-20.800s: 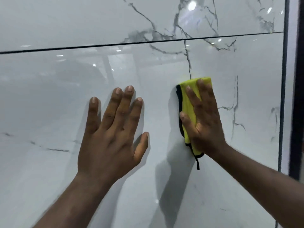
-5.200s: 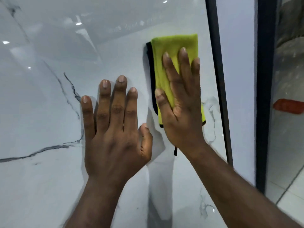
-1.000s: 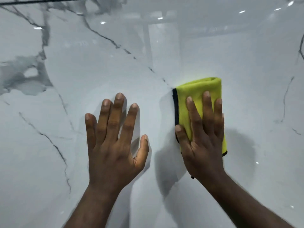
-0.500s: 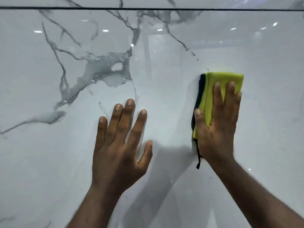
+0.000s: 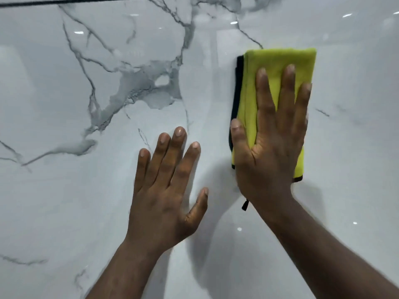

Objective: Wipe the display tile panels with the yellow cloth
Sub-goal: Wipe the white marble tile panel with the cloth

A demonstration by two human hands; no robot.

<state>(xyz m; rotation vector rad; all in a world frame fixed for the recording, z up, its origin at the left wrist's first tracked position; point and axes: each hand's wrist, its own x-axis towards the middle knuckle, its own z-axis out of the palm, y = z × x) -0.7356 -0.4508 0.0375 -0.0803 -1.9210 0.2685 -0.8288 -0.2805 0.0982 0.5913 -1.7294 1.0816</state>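
the right hand lies flat on the folded yellow cloth, fingers straight and spread, pressing it against the glossy white tile panel right of centre. the left hand rests open on the bare panel just left of the cloth, holding nothing. grey veins run across the upper left, below a dark joint line at the top.

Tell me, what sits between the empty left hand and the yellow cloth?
Nothing. In the head view, only bare glossy tile separates the left hand from the cloth, which the right hand presses flat.
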